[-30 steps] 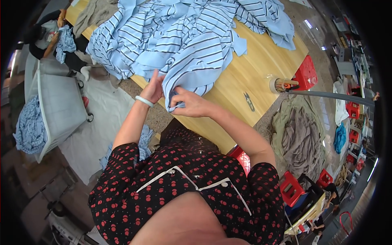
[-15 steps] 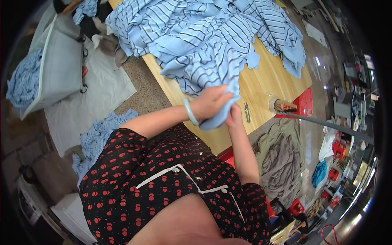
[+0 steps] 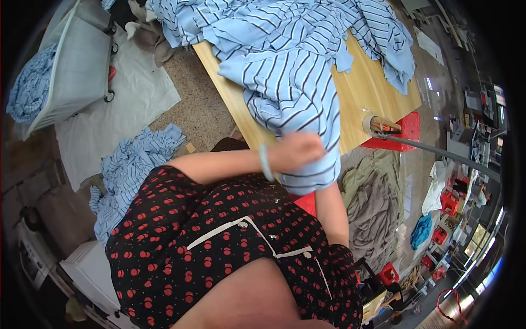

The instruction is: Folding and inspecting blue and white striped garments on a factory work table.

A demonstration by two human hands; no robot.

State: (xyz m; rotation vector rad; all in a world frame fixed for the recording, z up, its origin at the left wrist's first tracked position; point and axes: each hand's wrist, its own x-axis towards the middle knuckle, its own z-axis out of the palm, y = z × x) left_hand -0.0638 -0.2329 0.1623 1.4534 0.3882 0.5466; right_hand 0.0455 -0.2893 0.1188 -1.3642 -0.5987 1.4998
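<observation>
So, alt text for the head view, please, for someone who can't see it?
A person's blurred left hand is against blue striped fabric at a wooden table; the cloth hides the right hand. More such fabric is heaped farther back; a wheeled cart stands left.

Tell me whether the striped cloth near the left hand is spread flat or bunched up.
Bunched up: the striped cloth lies over the table in loose folds, its stripes bending, near the blurred left hand.
</observation>
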